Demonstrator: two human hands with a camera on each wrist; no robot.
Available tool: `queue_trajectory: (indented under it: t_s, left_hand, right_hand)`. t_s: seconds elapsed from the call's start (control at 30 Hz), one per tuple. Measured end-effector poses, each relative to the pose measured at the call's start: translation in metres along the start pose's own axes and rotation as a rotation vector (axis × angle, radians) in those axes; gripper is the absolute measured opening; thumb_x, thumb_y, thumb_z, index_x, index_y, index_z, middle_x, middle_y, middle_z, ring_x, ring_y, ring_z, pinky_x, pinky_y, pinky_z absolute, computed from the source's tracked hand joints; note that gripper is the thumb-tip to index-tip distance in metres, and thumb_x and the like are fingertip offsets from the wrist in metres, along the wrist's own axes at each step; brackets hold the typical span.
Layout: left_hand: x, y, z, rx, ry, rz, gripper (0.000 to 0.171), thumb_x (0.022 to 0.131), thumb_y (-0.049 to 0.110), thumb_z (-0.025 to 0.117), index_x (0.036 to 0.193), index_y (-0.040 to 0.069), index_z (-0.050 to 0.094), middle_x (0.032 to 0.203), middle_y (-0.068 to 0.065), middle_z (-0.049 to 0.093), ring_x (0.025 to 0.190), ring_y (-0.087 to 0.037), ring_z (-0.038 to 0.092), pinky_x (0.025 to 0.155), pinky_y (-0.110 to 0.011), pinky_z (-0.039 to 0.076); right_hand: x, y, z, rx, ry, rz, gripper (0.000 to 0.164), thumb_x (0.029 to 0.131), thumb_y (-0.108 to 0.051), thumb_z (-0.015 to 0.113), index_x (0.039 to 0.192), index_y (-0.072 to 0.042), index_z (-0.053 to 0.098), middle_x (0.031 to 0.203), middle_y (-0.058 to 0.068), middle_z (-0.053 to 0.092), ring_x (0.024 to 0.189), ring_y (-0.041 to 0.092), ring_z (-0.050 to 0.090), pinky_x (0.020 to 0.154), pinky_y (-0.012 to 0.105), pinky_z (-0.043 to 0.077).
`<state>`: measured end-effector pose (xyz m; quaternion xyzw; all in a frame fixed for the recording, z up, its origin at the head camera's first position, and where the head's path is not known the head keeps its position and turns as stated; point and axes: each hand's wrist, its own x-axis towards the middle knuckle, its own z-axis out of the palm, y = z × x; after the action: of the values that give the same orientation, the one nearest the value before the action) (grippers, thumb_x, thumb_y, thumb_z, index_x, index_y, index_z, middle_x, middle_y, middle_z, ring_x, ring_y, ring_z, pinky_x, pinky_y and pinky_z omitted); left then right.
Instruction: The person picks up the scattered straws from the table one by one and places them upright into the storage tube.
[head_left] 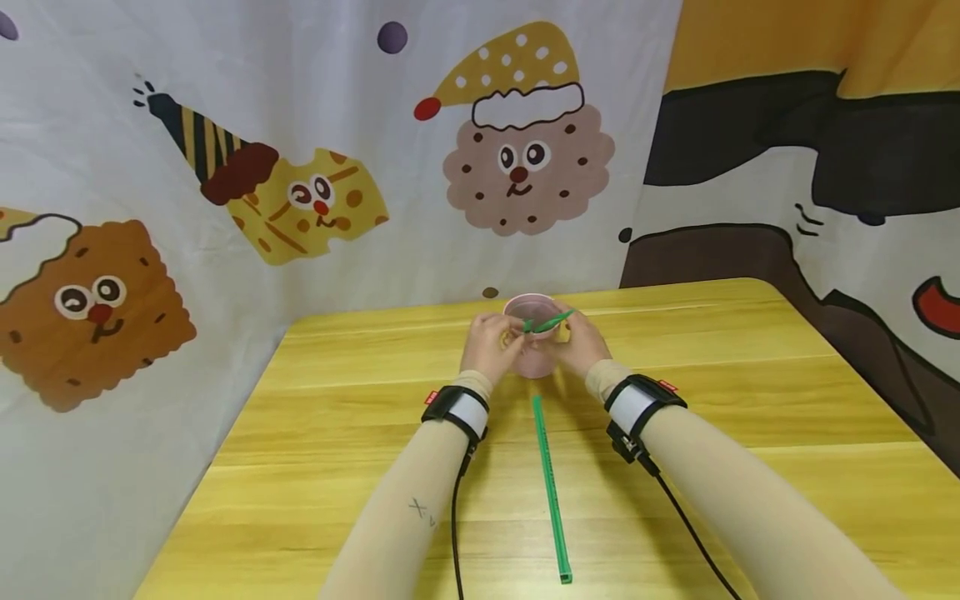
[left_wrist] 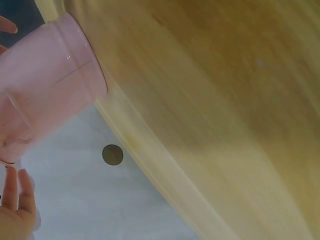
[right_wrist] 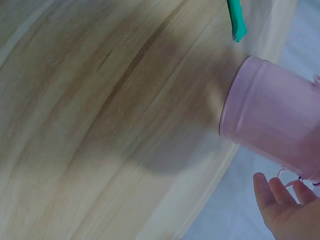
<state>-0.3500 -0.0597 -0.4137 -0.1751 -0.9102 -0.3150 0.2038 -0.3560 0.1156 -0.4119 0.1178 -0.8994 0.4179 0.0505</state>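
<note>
1. A cartoon-printed cloth (head_left: 420, 192) fills the upper half of the head view and runs down its left side.
2. The wood-grained table (head_left: 375, 442) spans the lower frame, a forearm crossing it from each bottom corner area.
3. At centre frame the left hand (head_left: 489, 343) pinches a green piece with thumb and forefinger; in its wrist view, lower left, two other fingers stretch out.
4. The right hand (head_left: 585, 346), right of centre, has fingertips at that piece; whether they grip it I cannot tell. Its outer fingers extend loosely, lower right of its wrist view.
5. The pink bucket (head_left: 534, 358) stands upright between both hands, which partly hide its sides.
6. A long green strip (head_left: 551, 487) lies at lower centre, between the forearms, near the bucket.
7. Black-and-white wristbands (head_left: 459, 410) trail cables (head_left: 454, 517) downward.
8. The green piece (head_left: 553, 322) slants across the bucket's mouth.
</note>
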Motion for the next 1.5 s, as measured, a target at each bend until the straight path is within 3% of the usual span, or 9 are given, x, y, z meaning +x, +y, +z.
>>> queue_trajectory:
  t_s: [0.17, 0.37, 0.57, 0.63, 0.77, 0.9, 1.0, 1.17, 1.5]
  left_hand:
    - [-0.003, 0.003, -0.001, -0.008, 0.014, 0.038, 0.022, 0.088, 0.017, 0.074, 0.107, 0.005, 0.074, 0.12, -0.008, 0.072, 0.118, -0.03, 0.058, 0.107, -0.041, 0.044]
    - [-0.013, 0.009, -0.004, -0.099, 0.072, -0.009, 0.032, 0.088, 0.019, 0.075, 0.116, 0.004, 0.07, 0.128, -0.012, 0.065, 0.125, -0.032, 0.053, 0.11, -0.044, 0.043]
    - [-0.034, 0.011, 0.0, -0.224, 0.149, -0.115, 0.026, 0.088, 0.012, 0.075, 0.107, 0.0, 0.063, 0.113, -0.017, 0.06, 0.105, -0.032, 0.058, 0.086, -0.04, 0.056]
    - [-0.043, 0.012, 0.001, -0.219, 0.081, -0.171, 0.021, 0.088, 0.012, 0.075, 0.1, 0.001, 0.062, 0.104, -0.015, 0.061, 0.094, -0.028, 0.061, 0.077, -0.034, 0.057]
    - [-0.059, 0.02, 0.003, -0.127, -0.198, -0.266, 0.019, 0.088, 0.02, 0.075, 0.091, 0.004, 0.065, 0.088, -0.007, 0.067, 0.078, -0.017, 0.063, 0.068, -0.024, 0.051]
    - [-0.068, 0.031, 0.007, -0.013, -0.427, -0.29, 0.03, 0.088, 0.036, 0.075, 0.074, 0.01, 0.068, 0.064, 0.002, 0.065, 0.058, -0.009, 0.057, 0.055, -0.02, 0.045]
    - [-0.071, 0.038, 0.012, 0.077, -0.535, -0.292, 0.046, 0.087, 0.043, 0.074, 0.054, 0.014, 0.058, 0.046, 0.007, 0.052, 0.046, -0.008, 0.048, 0.047, -0.019, 0.039]
    - [-0.069, 0.043, 0.019, 0.217, -0.629, -0.293, 0.058, 0.086, 0.048, 0.074, 0.049, 0.017, 0.041, 0.045, 0.006, 0.042, 0.047, -0.012, 0.048, 0.05, -0.022, 0.04]
    - [-0.063, 0.041, 0.022, 0.272, -0.684, -0.345, 0.044, 0.083, 0.038, 0.079, 0.06, 0.013, 0.051, 0.057, 0.001, 0.055, 0.05, -0.013, 0.056, 0.057, -0.022, 0.049]
  right_hand:
    - [-0.001, 0.001, -0.001, -0.025, 0.0, 0.021, 0.074, 0.089, -0.037, 0.074, 0.148, -0.004, 0.044, 0.152, 0.021, 0.043, 0.141, 0.041, 0.039, 0.115, 0.057, 0.034]
    - [-0.002, 0.001, -0.002, -0.054, 0.006, 0.0, 0.073, 0.089, -0.036, 0.073, 0.146, -0.001, 0.045, 0.15, 0.024, 0.044, 0.139, 0.042, 0.042, 0.113, 0.057, 0.037]
    - [-0.002, 0.002, -0.001, -0.07, 0.014, -0.018, 0.069, 0.09, -0.03, 0.073, 0.146, 0.0, 0.045, 0.148, 0.026, 0.045, 0.132, 0.046, 0.047, 0.107, 0.058, 0.042]
    - [-0.002, 0.003, -0.001, -0.067, 0.021, -0.021, 0.069, 0.09, -0.028, 0.073, 0.145, 0.0, 0.046, 0.147, 0.026, 0.047, 0.13, 0.046, 0.049, 0.107, 0.058, 0.043]
    - [-0.003, 0.003, 0.0, -0.059, 0.036, -0.043, 0.066, 0.089, -0.024, 0.074, 0.143, 0.003, 0.047, 0.144, 0.027, 0.05, 0.128, 0.046, 0.05, 0.106, 0.057, 0.044]
    - [-0.004, 0.003, 0.001, -0.053, 0.034, -0.04, 0.065, 0.089, -0.022, 0.073, 0.144, 0.003, 0.047, 0.145, 0.026, 0.049, 0.131, 0.045, 0.049, 0.108, 0.057, 0.042]
    - [-0.004, 0.002, 0.001, -0.059, 0.026, -0.03, 0.066, 0.09, -0.023, 0.073, 0.145, 0.002, 0.046, 0.147, 0.026, 0.047, 0.134, 0.045, 0.045, 0.11, 0.057, 0.04]
    - [-0.003, 0.002, 0.003, -0.062, 0.02, -0.029, 0.065, 0.091, -0.023, 0.071, 0.145, 0.002, 0.045, 0.148, 0.026, 0.045, 0.136, 0.045, 0.043, 0.112, 0.057, 0.039]
    - [-0.003, 0.004, 0.004, -0.048, 0.026, -0.05, 0.06, 0.091, -0.021, 0.071, 0.142, 0.001, 0.049, 0.142, 0.026, 0.051, 0.131, 0.045, 0.049, 0.109, 0.057, 0.042]
